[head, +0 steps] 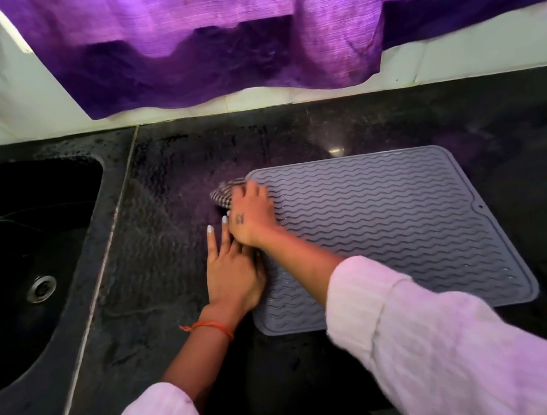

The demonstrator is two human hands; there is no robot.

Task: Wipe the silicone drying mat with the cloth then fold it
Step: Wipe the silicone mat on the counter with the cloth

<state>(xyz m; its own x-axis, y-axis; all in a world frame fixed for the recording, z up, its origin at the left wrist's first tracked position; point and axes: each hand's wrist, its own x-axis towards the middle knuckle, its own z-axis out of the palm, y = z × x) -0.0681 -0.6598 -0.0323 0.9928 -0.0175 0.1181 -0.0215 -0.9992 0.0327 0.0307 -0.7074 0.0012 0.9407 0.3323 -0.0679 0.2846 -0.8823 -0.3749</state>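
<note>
The mat (405, 225) lies flat on the black counter (178, 288), its long axis running away from me toward the wall, ribs wavy across it. Its left edge sits under my hands; bare counter stretches left to the sink (13, 256) and right of the mat. My right hand (252, 216) reaches across, fingers curled over the striped cloth (225, 192) at the far left corner. My left hand (232, 274) lies flat, fingers straight, pressing the left edge.

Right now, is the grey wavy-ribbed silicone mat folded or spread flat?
Spread flat: the grey wavy-ribbed silicone mat lies fully open on the black countertop.
</note>
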